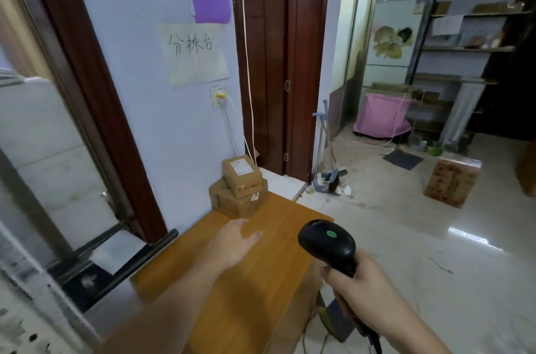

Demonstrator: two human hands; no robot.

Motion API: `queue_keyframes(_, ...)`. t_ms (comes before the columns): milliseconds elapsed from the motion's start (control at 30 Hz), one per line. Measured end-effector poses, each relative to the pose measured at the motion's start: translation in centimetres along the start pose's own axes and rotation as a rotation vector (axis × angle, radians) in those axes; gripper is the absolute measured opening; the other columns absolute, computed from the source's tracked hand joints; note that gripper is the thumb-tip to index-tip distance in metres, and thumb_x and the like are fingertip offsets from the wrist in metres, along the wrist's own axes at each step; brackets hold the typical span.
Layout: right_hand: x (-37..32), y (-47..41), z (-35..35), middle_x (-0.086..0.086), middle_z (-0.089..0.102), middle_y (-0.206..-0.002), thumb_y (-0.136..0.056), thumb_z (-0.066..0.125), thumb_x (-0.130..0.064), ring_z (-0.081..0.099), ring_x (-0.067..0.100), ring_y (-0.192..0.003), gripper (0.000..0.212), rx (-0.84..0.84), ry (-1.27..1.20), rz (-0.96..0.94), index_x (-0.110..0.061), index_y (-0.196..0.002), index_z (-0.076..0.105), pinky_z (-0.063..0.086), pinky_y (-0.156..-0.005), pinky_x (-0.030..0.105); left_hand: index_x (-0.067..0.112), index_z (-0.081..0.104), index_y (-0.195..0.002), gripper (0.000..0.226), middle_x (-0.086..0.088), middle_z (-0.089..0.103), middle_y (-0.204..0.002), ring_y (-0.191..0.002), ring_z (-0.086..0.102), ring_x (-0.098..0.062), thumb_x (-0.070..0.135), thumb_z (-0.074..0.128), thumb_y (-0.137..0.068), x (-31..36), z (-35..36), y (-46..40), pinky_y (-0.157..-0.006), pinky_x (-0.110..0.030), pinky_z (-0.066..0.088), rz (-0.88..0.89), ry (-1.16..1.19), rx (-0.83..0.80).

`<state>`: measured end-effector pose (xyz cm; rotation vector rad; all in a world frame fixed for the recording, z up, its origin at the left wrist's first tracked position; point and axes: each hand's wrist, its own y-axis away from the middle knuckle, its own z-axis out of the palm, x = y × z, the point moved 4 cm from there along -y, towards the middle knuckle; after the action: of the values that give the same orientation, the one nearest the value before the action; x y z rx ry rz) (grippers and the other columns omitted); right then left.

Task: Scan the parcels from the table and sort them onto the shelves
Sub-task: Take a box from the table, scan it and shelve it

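Observation:
Two brown cardboard parcels are stacked at the far end of the wooden table point(278, 252), against the wall: a small top parcel point(242, 176) with a white label on a larger bottom parcel point(237, 201). My left hand point(235, 242) is stretched over the table, fingers apart, empty, a short way before the stack and not touching it. My right hand point(358, 284) grips the handle of a black barcode scanner point(327, 243) with a green dot on top, held beyond the table's right edge. Metal shelves point(464, 48) stand at the far right of the room.
A paper sign with handwriting point(194, 51) hangs on the wall above the table. A brown door point(275, 63) stands behind the parcels. On the tiled floor are a printed carton point(451, 182), a dustpan and broom point(327, 168) and a pink-covered box point(383, 115).

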<state>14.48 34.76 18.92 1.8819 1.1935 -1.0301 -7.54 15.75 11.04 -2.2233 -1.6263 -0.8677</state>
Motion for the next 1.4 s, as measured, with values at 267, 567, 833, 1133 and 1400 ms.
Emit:
queue_keyframes(267, 0.8, -15.9, 0.5, 0.0, 0.066, -0.065, -0.085, 0.07, -0.027, 0.06, 0.014, -0.054, 0.017, -0.085, 0.027, 0.012, -0.031, -0.099, 0.063, 0.052, -0.062, 0.034, 0.022, 0.048, -0.152, 0.067, 0.0, 0.051, -0.153, -0.136, 0.052, -0.02, 0.057, 0.061, -0.097, -2.0, 0.9, -14.1, -0.111, -0.034, 0.042, -0.137, 0.121, -0.003)
queue_keyframes(567, -0.7, -30.3, 0.1, 0.005, 0.055, -0.056, -0.092, 0.064, -0.018, 0.054, 0.017, -0.047, 0.011, -0.176, 0.013, 0.077, -0.012, -0.099, 0.059, 0.047, -0.05, 0.027, 0.024, 0.063, -0.127, 0.039, 0.008, 0.065, -0.123, -0.105, 0.058, -0.014, 0.05, 0.061, -0.099, -2.8, 1.5, -26.4, -0.089, -0.032, 0.044, -0.287, 0.295, 0.028)
queue_keyframes(833, -0.5, -42.1, 1.6, 0.003, 0.056, -0.059, -0.094, 0.065, -0.017, 0.055, 0.015, -0.046, 0.008, -0.349, 0.0, 0.138, -0.021, -0.096, 0.059, 0.049, -0.049, 0.024, 0.013, 0.065, -0.112, 0.043, 0.001, 0.073, -0.1, -0.084, 0.069, -0.015, 0.051, 0.069, -0.093, -4.4, 1.8, -37.1, -0.07, -0.028, 0.052, -0.58, 0.776, 0.238)
queue_keyframes(1133, 1.7, -50.7, 3.8, -0.003, 0.053, -0.049, -0.095, 0.066, -0.019, 0.05, 0.005, -0.039, 0.009, -0.436, 0.06, 0.171, -0.021, -0.096, 0.058, 0.044, -0.046, 0.019, 0.014, 0.046, -0.142, 0.158, -0.009, 0.067, -0.13, -0.111, 0.069, -0.035, 0.097, 0.074, -0.011, -14.0, 7.5, -48.2, -0.097, -0.055, 0.057, -0.815, 0.789, 0.26)
queue_keyframes(1400, 1.1, -54.4, 5.7, 0.003, 0.055, -0.054, -0.092, 0.068, -0.019, 0.052, 0.008, -0.043, 0.009, -0.47, 0.054, 0.101, -0.018, -0.096, 0.06, 0.051, -0.052, 0.024, 0.008, 0.044, -0.147, 0.101, -0.008, 0.064, -0.135, -0.117, 0.067, -0.031, 0.066, 0.079, -0.072, -8.7, 7.1, -46.1, -0.099, -0.042, 0.056, -0.759, 0.74, 0.258)
